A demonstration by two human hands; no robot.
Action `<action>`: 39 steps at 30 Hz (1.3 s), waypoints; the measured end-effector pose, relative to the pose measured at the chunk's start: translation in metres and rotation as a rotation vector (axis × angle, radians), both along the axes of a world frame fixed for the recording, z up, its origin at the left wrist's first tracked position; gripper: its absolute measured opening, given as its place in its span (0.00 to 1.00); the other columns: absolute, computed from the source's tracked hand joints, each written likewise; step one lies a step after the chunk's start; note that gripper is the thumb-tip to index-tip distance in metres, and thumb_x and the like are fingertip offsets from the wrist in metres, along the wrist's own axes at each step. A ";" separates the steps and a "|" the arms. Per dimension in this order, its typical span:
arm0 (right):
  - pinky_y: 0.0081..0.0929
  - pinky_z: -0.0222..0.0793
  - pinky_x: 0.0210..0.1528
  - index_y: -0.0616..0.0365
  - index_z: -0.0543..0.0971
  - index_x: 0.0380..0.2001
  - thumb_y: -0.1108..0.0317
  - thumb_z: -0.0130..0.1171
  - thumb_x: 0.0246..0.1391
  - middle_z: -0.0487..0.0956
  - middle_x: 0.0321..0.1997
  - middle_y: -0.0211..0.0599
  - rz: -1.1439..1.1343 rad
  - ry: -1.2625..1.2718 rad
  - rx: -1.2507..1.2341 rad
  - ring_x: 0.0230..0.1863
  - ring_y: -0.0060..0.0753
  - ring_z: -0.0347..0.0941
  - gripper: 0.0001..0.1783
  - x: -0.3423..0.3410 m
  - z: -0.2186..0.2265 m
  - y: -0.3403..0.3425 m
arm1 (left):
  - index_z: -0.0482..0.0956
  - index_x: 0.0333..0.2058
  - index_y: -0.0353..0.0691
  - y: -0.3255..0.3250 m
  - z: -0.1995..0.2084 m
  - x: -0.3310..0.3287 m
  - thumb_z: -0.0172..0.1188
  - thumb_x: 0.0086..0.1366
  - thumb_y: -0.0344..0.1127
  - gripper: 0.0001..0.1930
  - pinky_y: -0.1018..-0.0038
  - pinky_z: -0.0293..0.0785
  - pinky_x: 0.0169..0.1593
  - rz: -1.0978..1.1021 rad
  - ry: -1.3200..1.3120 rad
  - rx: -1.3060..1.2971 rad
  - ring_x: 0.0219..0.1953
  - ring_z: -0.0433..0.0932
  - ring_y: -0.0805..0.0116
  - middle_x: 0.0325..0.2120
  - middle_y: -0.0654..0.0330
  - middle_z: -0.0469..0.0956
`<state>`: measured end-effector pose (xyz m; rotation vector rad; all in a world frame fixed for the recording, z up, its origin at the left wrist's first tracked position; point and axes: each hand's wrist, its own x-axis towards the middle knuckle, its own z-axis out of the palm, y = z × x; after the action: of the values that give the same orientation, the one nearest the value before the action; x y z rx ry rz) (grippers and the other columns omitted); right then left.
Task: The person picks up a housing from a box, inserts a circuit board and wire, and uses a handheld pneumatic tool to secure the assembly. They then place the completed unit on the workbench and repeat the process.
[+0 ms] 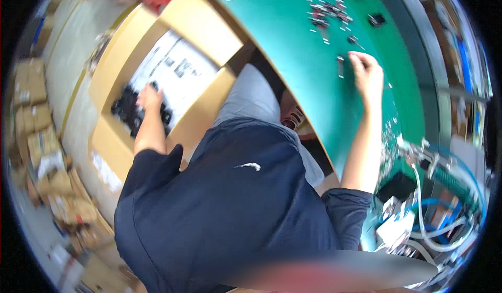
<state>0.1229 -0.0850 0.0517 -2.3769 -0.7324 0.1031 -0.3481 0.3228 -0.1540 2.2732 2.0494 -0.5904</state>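
My left hand (150,98) reaches down into an open cardboard box, its fingers curled at a heap of black parts (125,107). A black piece shows right at its fingertips; blur hides its exact kind. Over the green work table (314,78), my right hand (368,76) holds thumb and forefinger pinched together. Whatever may be between them is too small to make out. Just left of that hand lies a small dark, slim part with pale ends (341,66). A dark piece with a thin pin (355,42) lies a little beyond the fingertips.
The cardboard box (201,18) has raised flaps and a printed white sheet (180,68) inside. Farther back on the table are a pile of small parts (329,14) and two black blocks (376,20). Hoses and a metal fixture (423,154) crowd the right; cartons (36,110) line the left.
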 end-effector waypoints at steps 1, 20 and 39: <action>0.34 0.77 0.51 0.57 0.88 0.41 0.63 0.66 0.60 0.86 0.43 0.45 0.004 -0.045 0.006 0.45 0.41 0.84 0.11 -0.013 -0.002 -0.007 | 0.75 0.58 0.48 0.004 -0.002 -0.006 0.70 0.60 0.56 0.32 0.47 0.70 0.59 0.019 0.016 -0.012 0.60 0.76 0.51 0.55 0.55 0.81; 0.40 0.75 0.53 0.60 0.85 0.40 0.76 0.62 0.54 0.78 0.45 0.41 0.037 -0.257 0.109 0.49 0.47 0.75 0.09 -0.060 -0.043 -0.008 | 0.63 0.69 0.46 -0.098 0.145 0.219 0.63 0.71 0.32 0.31 0.56 0.63 0.74 -0.093 -2.281 -1.467 0.72 0.60 0.41 0.68 0.46 0.63; 0.41 0.72 0.55 0.57 0.83 0.44 0.68 0.66 0.55 0.80 0.49 0.36 0.222 -0.328 0.028 0.52 0.43 0.75 0.13 -0.071 -0.032 0.013 | 0.61 0.69 0.46 -0.187 0.170 0.306 0.64 0.70 0.33 0.32 0.63 0.81 0.50 0.026 -1.848 -1.651 0.55 0.79 0.54 0.64 0.54 0.70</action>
<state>0.0519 -0.0716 0.0199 -2.3041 -1.1431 -0.2083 -0.0423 0.1363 0.0164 0.7312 0.1913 0.0789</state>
